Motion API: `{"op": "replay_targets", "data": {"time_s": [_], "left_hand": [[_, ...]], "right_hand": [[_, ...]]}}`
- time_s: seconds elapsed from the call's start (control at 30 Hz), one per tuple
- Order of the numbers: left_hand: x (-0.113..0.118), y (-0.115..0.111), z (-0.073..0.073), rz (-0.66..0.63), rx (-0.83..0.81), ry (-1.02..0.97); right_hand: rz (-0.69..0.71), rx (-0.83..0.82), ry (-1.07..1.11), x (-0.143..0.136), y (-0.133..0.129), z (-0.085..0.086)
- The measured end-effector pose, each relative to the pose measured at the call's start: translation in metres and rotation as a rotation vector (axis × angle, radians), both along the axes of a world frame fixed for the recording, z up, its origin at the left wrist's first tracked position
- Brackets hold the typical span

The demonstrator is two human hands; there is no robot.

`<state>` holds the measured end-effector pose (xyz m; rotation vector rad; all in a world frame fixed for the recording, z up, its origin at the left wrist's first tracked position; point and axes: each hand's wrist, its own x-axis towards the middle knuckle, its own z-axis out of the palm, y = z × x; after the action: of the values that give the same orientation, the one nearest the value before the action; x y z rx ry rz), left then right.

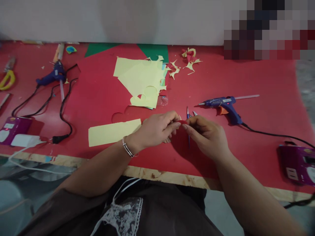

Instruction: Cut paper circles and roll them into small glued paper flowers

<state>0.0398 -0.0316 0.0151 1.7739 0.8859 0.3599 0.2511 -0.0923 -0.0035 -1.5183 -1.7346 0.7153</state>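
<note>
Between my two hands is a small red piece (pixel 182 122), perhaps paper or felt, mostly covered by the fingers. My left hand (pixel 159 128), with a silver bangle (pixel 127 147) at the wrist, pinches its left end. The thumb and fingers of my right hand (pixel 209 136) close on its right end. Just behind and below the fingertips lies a thin blue tool (pixel 187 113), partly hidden. A pale yellow strip (pixel 113 132) lies beside my left wrist. To the right of my right hand rests a blue glue gun (pixel 222 104) with a glue stick in it.
Cut yellow sheets (pixel 137 77) lie over a large red sheet (pixel 98 88), with scraps (pixel 174 69) to their right. At left are a second glue gun (pixel 52 74), yellow-handled scissors (pixel 8 78) and a purple power box (pixel 16 129). Another purple box (pixel 299 164) stands at right, its cables crossing the table.
</note>
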Motion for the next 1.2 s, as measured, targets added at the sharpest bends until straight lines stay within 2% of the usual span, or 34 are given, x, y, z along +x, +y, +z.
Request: {"op": "replay_targets", "data": {"time_s": [0.23, 0.3, 0.43, 0.5, 0.67, 0.8, 0.93, 1.1, 1.2], "left_hand": [[-0.006, 0.007, 0.005, -0.084, -0.066, 0.012], [-0.008, 0.009, 0.004, -0.104, 0.018, 0.020], [-0.009, 0.011, 0.001, -0.049, 0.269, -0.021], [-0.007, 0.010, 0.000, -0.027, 0.308, -0.052], [-0.005, 0.008, 0.000, -0.015, 0.077, -0.120], [-0.006, 0.009, -0.003, 0.057, -0.084, -0.225], [-0.006, 0.010, -0.007, 0.087, -0.361, -0.312], [-0.004, 0.009, -0.009, 0.069, -0.437, -0.312], [-0.002, 0.008, -0.009, 0.113, -0.491, -0.326]], "right_hand": [[0.030, -0.016, -0.037, 0.002, 0.001, 0.002], [0.045, -0.020, -0.037, 0.003, 0.002, 0.002], [0.104, -0.011, -0.051, 0.003, 0.004, 0.001], [0.134, -0.006, -0.063, 0.002, 0.004, 0.000], [0.159, 0.004, -0.073, 0.000, 0.004, -0.001], [0.098, 0.022, -0.063, 0.002, 0.002, 0.002], [0.040, 0.050, -0.062, 0.002, 0.001, 0.006], [0.067, 0.075, -0.058, 0.000, 0.000, 0.006], [0.037, 0.132, -0.082, -0.001, -0.002, 0.005]]}}
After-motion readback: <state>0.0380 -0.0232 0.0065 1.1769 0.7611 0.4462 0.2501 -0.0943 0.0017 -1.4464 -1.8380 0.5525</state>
